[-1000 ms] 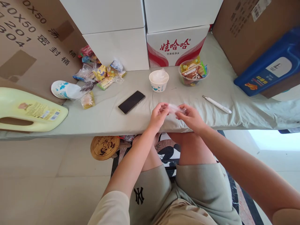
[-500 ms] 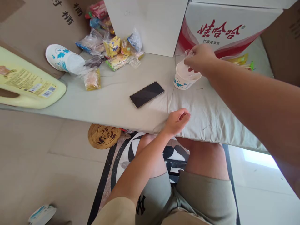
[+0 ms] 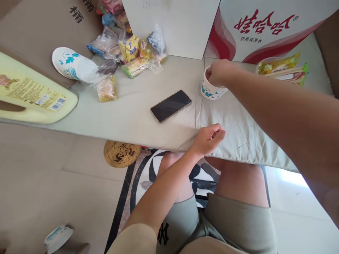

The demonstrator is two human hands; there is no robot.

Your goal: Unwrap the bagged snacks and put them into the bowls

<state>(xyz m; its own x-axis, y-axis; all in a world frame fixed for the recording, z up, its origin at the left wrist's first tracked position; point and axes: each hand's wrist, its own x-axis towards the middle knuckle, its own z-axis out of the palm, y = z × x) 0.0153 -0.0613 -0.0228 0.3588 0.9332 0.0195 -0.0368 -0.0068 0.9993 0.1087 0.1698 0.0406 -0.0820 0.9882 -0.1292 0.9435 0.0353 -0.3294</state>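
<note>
My right hand (image 3: 219,72) reaches down into a white paper cup (image 3: 210,91) with blue leaf prints. The cup stands upright on the cloth-covered surface, and its wall hides my fingertips, so whatever they hold is out of sight. My left hand (image 3: 209,139) rests near the front edge of the cloth with its fingers curled in and nothing visible in them. To the left of both hands lies a dark phone (image 3: 171,106), screen up, touched by neither hand. Beyond my right wrist sits a clear plastic tub (image 3: 261,66) with wrapped snack sticks (image 3: 287,72).
Wrapped snacks (image 3: 131,49) are heaped at the back left beside a stack of paper cups (image 3: 71,65) lying on its side. A big pale yellow jug (image 3: 39,93) lies at far left. White-and-red cartons (image 3: 254,35) stand behind. A round wooden board (image 3: 122,154) is below the edge.
My right hand has lowered into the paper cup; the clear plastic seen at its fingers earlier is now hidden. The view has shifted slightly, showing more of the snack tub. My left hand stays curled.
</note>
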